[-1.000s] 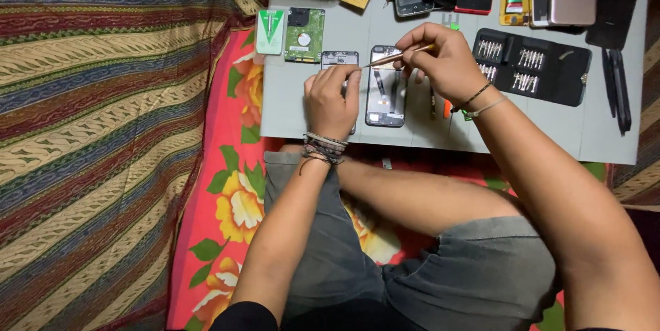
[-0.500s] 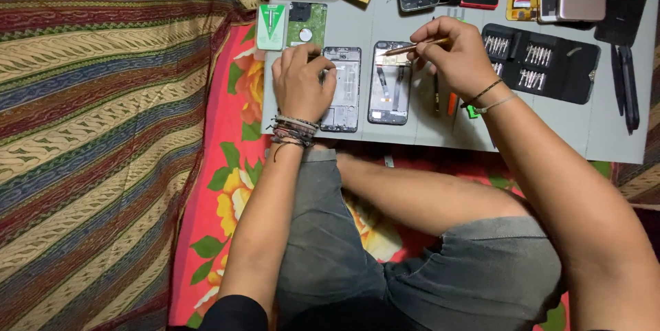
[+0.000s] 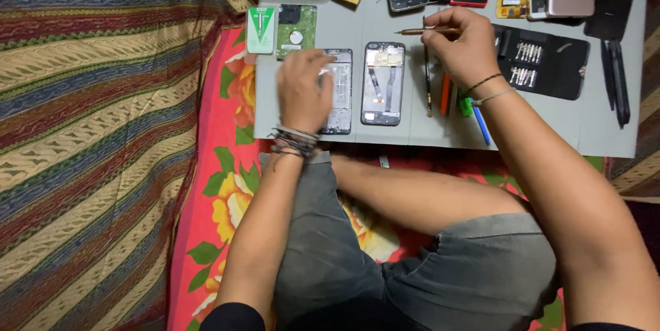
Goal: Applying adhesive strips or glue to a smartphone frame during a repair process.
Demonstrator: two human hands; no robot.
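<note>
Your left hand (image 3: 302, 90) lies palm-down, fingers spread and slightly blurred, over the grey opened phone chassis w/ exposed internals (image 3: 339, 90), pinning it flat on the pale grey work board (image 3: 550, 131); it presses, no curl around the edges, which reads as steadying the piece, not lifting it. Your right hand (image 3: 464, 46) is closed in a pinch on the slim brass-coloured screwdriver (image 3: 419, 30), held approx. level w/ the tip pointing left, above the board and clear of both phones; the grip looks like a hold-ready posture. Just beside the covered chassis, on its right, lies the second black-framed phone housing w/ back removed (image 3: 383, 83), flat and parallel, not touched by either hand. Its interior shows a vertical flex strip and a lighter module at the top; screws too small to tell. The covered chassis is silver-grey inside, its left half hidden by your hand. Black fold-out bit case w/ rows of metal bits (image 3: 543, 59) sits open near your right wrist, within easy reach. Green circuit board w/ round disc (image 3: 297, 28) and white-green card (image 3: 261, 30) lie at the board's top left. Orange, green and blue hand tools (image 3: 462, 101) lie under your right forearm.
</note>
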